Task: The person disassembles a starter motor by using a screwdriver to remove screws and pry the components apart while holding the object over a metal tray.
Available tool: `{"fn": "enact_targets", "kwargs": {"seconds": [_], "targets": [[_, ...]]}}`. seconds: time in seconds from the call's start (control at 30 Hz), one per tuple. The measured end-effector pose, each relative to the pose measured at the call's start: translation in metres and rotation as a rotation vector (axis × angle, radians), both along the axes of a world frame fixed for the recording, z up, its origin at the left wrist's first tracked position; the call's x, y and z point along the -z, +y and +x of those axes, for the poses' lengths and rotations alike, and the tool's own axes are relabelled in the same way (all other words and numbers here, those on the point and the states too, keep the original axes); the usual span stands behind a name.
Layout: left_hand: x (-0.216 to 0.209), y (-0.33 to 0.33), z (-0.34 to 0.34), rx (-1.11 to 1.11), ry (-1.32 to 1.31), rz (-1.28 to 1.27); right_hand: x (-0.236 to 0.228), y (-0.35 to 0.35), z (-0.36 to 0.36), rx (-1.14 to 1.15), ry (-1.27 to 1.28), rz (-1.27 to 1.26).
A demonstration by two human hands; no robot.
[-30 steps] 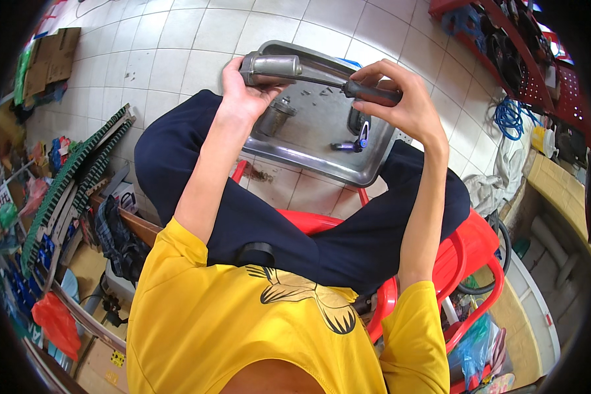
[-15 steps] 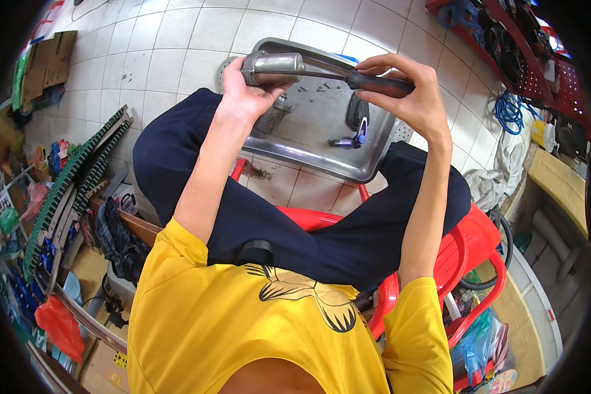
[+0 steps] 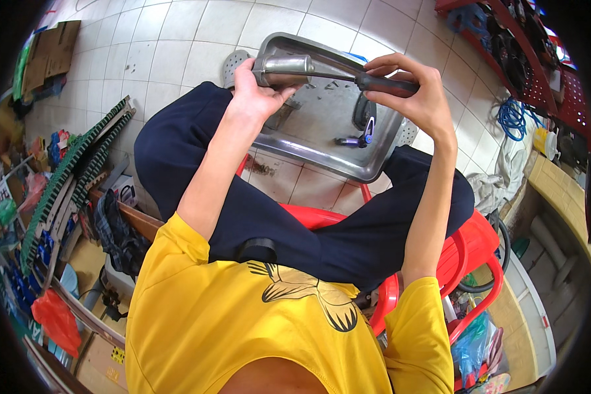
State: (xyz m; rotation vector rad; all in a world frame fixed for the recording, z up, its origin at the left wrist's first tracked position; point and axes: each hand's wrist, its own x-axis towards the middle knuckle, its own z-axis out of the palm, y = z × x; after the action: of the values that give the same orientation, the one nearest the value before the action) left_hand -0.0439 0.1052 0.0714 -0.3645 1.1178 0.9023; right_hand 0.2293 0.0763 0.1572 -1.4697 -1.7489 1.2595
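Observation:
My left hand (image 3: 256, 92) grips a grey metal cylinder (image 3: 287, 64) at its left end, with a tapered neck (image 3: 333, 71) stretching rightward from it. My right hand (image 3: 421, 92) pinches a black handle (image 3: 389, 86) at the neck's far end. Whether handle and cylinder are one piece, I cannot tell. Both are held level above a metal tray (image 3: 308, 157). Inside the tray, under my right hand, are a black oval part (image 3: 362, 113) and a small purple-and-silver part (image 3: 360, 139). Small dark bits lie farther back in it.
A red chair (image 3: 469, 246) is beneath me. Grey perforated shoes (image 3: 235, 64) flank the tray on the tiled floor. To the right are a red perforated rack (image 3: 574, 92) and a blue coiled cord (image 3: 511, 118). Green-and-black strips (image 3: 79, 171) and assorted goods crowd the left; cardboard (image 3: 49, 58) stands behind.
Both hands and the held cylinder and handle sit slightly farther right in view, still in the same grip. A metal part seen below my left hand earlier is now mostly hidden.

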Motion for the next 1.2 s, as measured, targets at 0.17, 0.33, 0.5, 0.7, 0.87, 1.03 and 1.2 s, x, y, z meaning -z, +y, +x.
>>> {"fn": "enact_targets", "kwargs": {"seconds": [0.17, 0.33, 0.5, 0.7, 0.87, 1.03, 1.2], "targets": [[0.001, 0.001, 0.001, 0.006, -0.021, -0.025, -0.002, 0.0, -0.001, 0.046, 0.064, -0.085], [-0.003, 0.003, 0.003, -0.006, 0.003, -0.024, 0.006, 0.0, 0.003, 0.002, 0.047, 0.061], [-0.011, 0.002, 0.005, -0.019, -0.006, -0.014, 0.005, 0.0, 0.004, 0.039, -0.053, -0.035], [-0.008, 0.002, 0.005, -0.008, -0.017, -0.045, 0.007, 0.001, 0.007, 0.011, -0.116, -0.043], [-0.004, 0.003, 0.004, 0.002, -0.017, 0.003, 0.006, 0.001, 0.004, 0.033, -0.023, -0.103], [-0.003, 0.004, 0.002, 0.0, -0.003, -0.002, 0.009, 0.001, 0.007, -0.023, -0.09, -0.004], [-0.006, 0.005, 0.001, 0.014, 0.038, 0.032, 0.008, 0.002, 0.01, 0.006, 0.008, -0.015]]}}
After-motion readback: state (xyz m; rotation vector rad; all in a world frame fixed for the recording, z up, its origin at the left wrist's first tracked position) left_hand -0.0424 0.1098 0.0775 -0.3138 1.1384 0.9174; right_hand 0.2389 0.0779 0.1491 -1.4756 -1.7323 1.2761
